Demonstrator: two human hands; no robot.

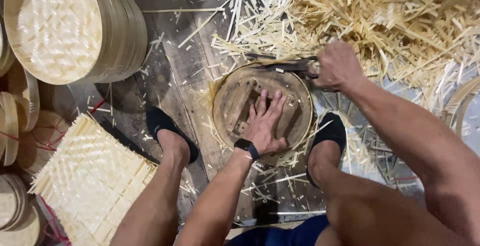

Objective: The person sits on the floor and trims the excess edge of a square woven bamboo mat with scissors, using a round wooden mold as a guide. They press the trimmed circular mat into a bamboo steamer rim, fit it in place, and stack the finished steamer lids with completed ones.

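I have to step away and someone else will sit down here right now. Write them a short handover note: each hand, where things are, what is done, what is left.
Left hand: flat, pressing down on the round wooden form on the floor between the feet.
Right hand: closed on a dark cutting tool at the form's far rim.
Woven strip ends stick out around the rim; the near-left side looks untrimmed.
Offcuts pile lies beyond.
Stack of woven mats at left; finished round trays at upper left.
How much of the rim is trimmed cannot be told.

tool's handles (314, 69) hidden in right fist, woven mat (92, 176) cut off below, blade motion-blurred
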